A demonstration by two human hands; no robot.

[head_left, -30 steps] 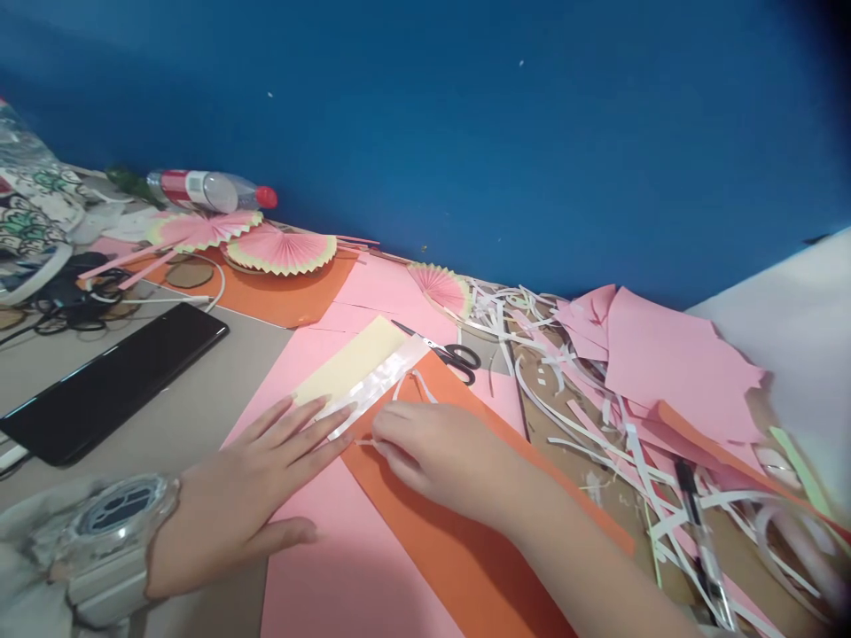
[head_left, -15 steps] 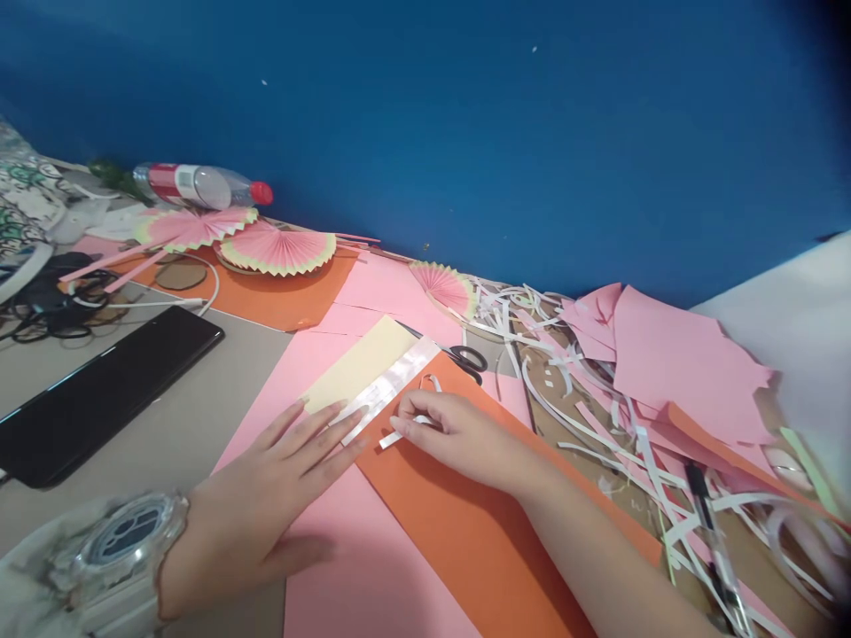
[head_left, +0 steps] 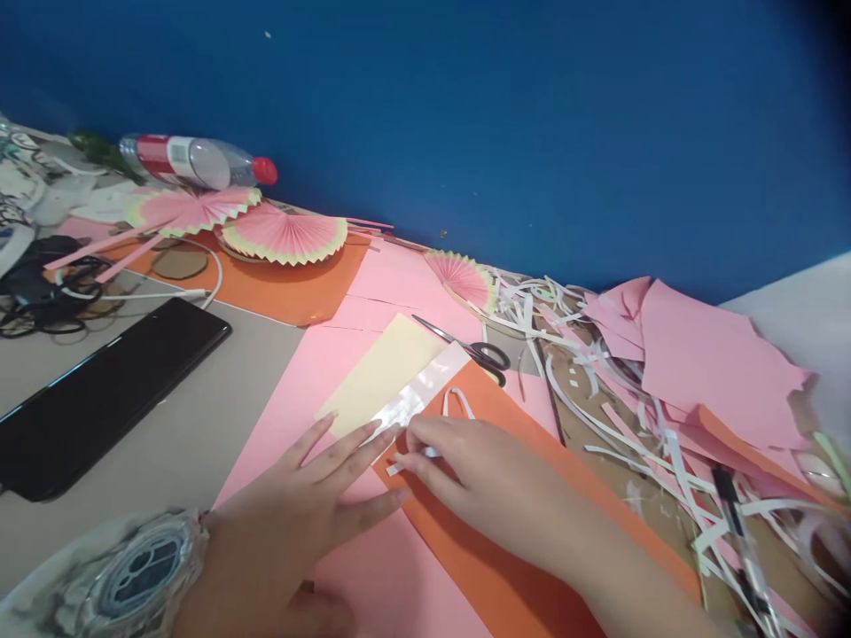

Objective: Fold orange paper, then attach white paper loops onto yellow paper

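My left hand [head_left: 325, 496], a watch on its wrist, lies with fingers spread, fingertips at the lower end of a shiny white band [head_left: 425, 388]. This band runs along the end of the orange paper sheet [head_left: 525, 487], beside a pale yellow paper piece [head_left: 382, 368]. Over the orange sheet, my right hand [head_left: 482, 474] is closed, thumb and forefinger pinching a thin white strip [head_left: 394, 468]. The strip loops up behind the fingers, its middle hidden by them. Pink paper [head_left: 266, 434] lies underneath.
Black-handled scissors [head_left: 488, 354] lie just beyond the band. Pleated pink fans [head_left: 285, 232] and a plastic bottle [head_left: 199, 162] lie along the blue wall. A black phone [head_left: 113, 399] is at left. White paper scraps [head_left: 578, 399], pink offcuts [head_left: 718, 363] and a pen [head_left: 741, 532] cover the right.
My right hand has moved closer to the left fingertips, still pinching the white strip. The left thumb has come up towards the right hand. The view has shifted slightly.
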